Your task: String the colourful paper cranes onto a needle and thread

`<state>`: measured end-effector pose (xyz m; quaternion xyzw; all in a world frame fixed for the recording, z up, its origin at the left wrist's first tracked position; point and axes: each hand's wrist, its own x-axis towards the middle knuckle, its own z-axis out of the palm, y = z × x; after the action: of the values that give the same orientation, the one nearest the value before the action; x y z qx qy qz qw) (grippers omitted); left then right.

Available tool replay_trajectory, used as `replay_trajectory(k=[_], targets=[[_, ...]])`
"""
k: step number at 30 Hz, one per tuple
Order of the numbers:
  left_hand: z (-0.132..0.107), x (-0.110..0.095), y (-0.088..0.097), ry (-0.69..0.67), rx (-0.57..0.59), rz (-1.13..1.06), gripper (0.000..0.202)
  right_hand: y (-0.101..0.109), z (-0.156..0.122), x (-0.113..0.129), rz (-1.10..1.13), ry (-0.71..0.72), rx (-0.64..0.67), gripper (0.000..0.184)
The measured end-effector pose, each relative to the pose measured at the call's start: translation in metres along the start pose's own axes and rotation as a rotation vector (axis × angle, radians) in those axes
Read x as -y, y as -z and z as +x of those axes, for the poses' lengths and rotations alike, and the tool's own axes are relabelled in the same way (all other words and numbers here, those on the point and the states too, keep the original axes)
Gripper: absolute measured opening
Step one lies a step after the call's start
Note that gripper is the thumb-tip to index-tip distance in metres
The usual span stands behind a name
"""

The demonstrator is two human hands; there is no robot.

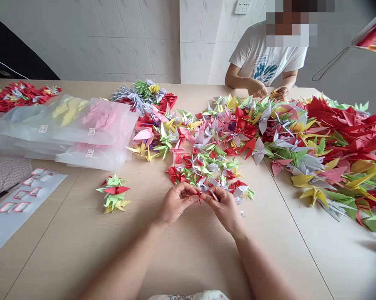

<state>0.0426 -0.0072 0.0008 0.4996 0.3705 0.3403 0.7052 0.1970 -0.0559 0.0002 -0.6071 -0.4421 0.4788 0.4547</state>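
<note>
In front of me a small red folded-paper crane (199, 196) is pinched between the fingertips of both hands. My left hand (176, 204) is closed on its left side, thumb against forefinger. From the right, my right hand (226, 209) pinches it too. A thin, shiny, pointed tool (212, 194) lies among the right fingers; its exact kind is hard to make out. Just beyond my hands sits a pile of small paper cranes (206, 166) in red, green and lilac. A short row of small cranes (114, 192) lies to the left.
Larger paper cranes (319, 166) are heaped on the right. Clear plastic bags (72, 121) of folded paper lie at the left, near a sheet with labels (25, 204). Across the table (81, 250) a person (269, 58) handles something small and yellow.
</note>
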Motion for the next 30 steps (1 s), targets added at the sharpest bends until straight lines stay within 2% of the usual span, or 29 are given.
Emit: replay_trajectory(k=[3, 9, 13, 17, 25, 30], targets=[[0.0008, 0.0008, 0.0024, -0.006, -0.002, -0.017, 0.017, 0.0013, -0.0004, 0.0013, 0.068, -0.025, 0.041, 0.033], [-0.0003, -0.0019, 0.0033, 0.024, 0.069, -0.139, 0.018, 0.0027, -0.0017, 0.0018, 0.214, -0.098, 0.153, 0.035], [-0.0010, -0.0036, 0.0019, 0.015, 0.060, -0.186, 0.016, 0.0020, -0.0023, 0.0034, 0.208, -0.076, 0.159, 0.032], [-0.0015, -0.0023, 0.0032, 0.026, 0.098, -0.163, 0.013, 0.0016, -0.0027, 0.0052, 0.191, -0.084, 0.207, 0.027], [-0.0018, -0.0020, 0.0064, 0.071, 0.163, -0.258, 0.017, 0.0042, -0.0037, 0.0036, 0.302, -0.168, 0.274, 0.033], [-0.0036, -0.0049, 0.0075, 0.107, 0.198, -0.337, 0.019, 0.0057, -0.0040, 0.0043, 0.302, -0.133, 0.320, 0.032]])
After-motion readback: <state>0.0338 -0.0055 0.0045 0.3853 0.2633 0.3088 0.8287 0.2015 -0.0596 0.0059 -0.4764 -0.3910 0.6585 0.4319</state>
